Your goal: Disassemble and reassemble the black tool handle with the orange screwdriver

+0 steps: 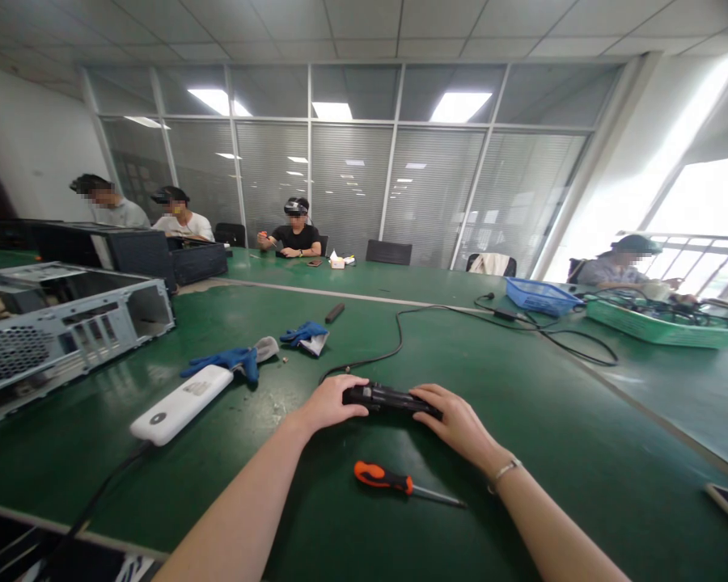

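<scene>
A long black plastic device point(391, 398) lies crosswise just above the green table, between my two hands. My left hand point(333, 404) grips its left end, thumb on the near side and fingers over the far side. Its right end is in my right hand point(455, 416), held the same way. What exactly the device is, I cannot make out. A black cable point(383, 356) runs from behind my left hand off to the right. Closer to me, a screwdriver point(388, 479) with an orange and black handle lies with its tip to the right.
Left are a white power strip point(185, 400), blue-grey gloves point(306, 335) and an open metal computer case point(73, 331). A small dark bar point(335, 313) lies farther off. Blue point(539, 297) and green baskets point(661, 322) stand right. Several people sit around the table.
</scene>
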Motion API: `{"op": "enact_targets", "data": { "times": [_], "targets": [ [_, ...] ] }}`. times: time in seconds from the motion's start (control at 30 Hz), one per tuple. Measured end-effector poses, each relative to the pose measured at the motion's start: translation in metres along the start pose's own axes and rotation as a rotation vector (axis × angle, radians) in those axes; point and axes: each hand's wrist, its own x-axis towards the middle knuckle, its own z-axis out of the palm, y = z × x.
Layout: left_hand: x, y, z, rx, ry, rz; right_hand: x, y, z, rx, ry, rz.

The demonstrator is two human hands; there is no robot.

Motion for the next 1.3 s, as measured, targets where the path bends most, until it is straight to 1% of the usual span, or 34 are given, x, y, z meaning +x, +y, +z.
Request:
{"op": "enact_targets", "data": {
  "times": [0.1, 0.2, 0.33, 0.47, 0.53, 0.63, 0.67, 0.7, 0.73, 0.8, 0.83, 0.9, 0.93, 1.03, 1.1, 1.17, 1.2, 1.23, 1.3],
  "targets": [
    [0.002, 0.000, 0.001, -0.002, -0.008, -0.036, 0.000, 0.000, 0.002, -0.022, -0.015, 0.024],
    [0.004, -0.001, 0.003, 0.009, -0.017, -0.065, 0.002, 0.001, 0.005, -0.077, -0.045, 0.010],
    [0.003, -0.001, 0.006, 0.008, -0.017, -0.039, 0.005, 0.001, 0.008, -0.132, -0.063, 0.011],
    [-0.001, 0.000, 0.008, 0.026, 0.012, -0.020, 0.004, -0.003, 0.008, -0.133, -0.060, 0.042],
    [-0.003, 0.000, 0.008, 0.031, 0.022, -0.026, 0.003, -0.009, 0.008, -0.142, -0.024, 0.038],
    [-0.004, 0.001, 0.010, 0.034, 0.030, -0.043, 0.001, -0.025, 0.005, -0.125, 0.087, -0.007],
    [-0.004, 0.001, 0.010, 0.033, 0.036, -0.047, -0.001, -0.033, 0.004, -0.094, 0.106, -0.022],
    [-0.004, 0.001, 0.011, 0.032, 0.042, -0.050, -0.002, -0.041, 0.003, -0.046, 0.099, -0.039],
    [-0.003, 0.002, 0.011, 0.030, 0.049, -0.051, -0.004, -0.050, 0.002, 0.011, 0.054, -0.065],
    [-0.002, 0.004, 0.012, 0.028, 0.066, -0.050, -0.008, -0.066, 0.000, 0.127, -0.119, -0.148],
    [-0.002, 0.006, 0.012, 0.027, 0.073, -0.045, -0.010, -0.073, 0.000, 0.164, -0.213, -0.189],
    [-0.001, 0.009, 0.012, 0.024, 0.072, -0.021, -0.013, -0.084, -0.001, 0.193, -0.338, -0.237],
    [0.000, 0.011, 0.011, 0.019, 0.059, 0.005, -0.014, -0.088, -0.001, 0.194, -0.365, -0.242],
    [0.000, 0.015, 0.010, 0.023, 0.014, 0.048, -0.016, -0.095, -0.002, 0.188, -0.377, -0.238],
    [0.000, 0.014, 0.011, 0.038, 0.009, 0.045, -0.015, -0.095, -0.003, 0.193, -0.347, -0.242],
    [0.000, 0.012, 0.012, 0.047, 0.022, 0.052, -0.013, -0.091, -0.005, 0.230, -0.243, -0.221],
    [0.000, 0.011, 0.013, 0.048, 0.032, 0.061, -0.011, -0.088, -0.005, 0.267, -0.148, -0.190],
    [0.000, 0.010, 0.014, 0.049, 0.043, 0.071, -0.010, -0.083, -0.005, 0.317, -0.021, -0.148],
    [0.000, 0.007, 0.016, 0.043, 0.071, 0.085, -0.009, -0.073, -0.004, 0.426, 0.281, -0.050]
  ]
}}
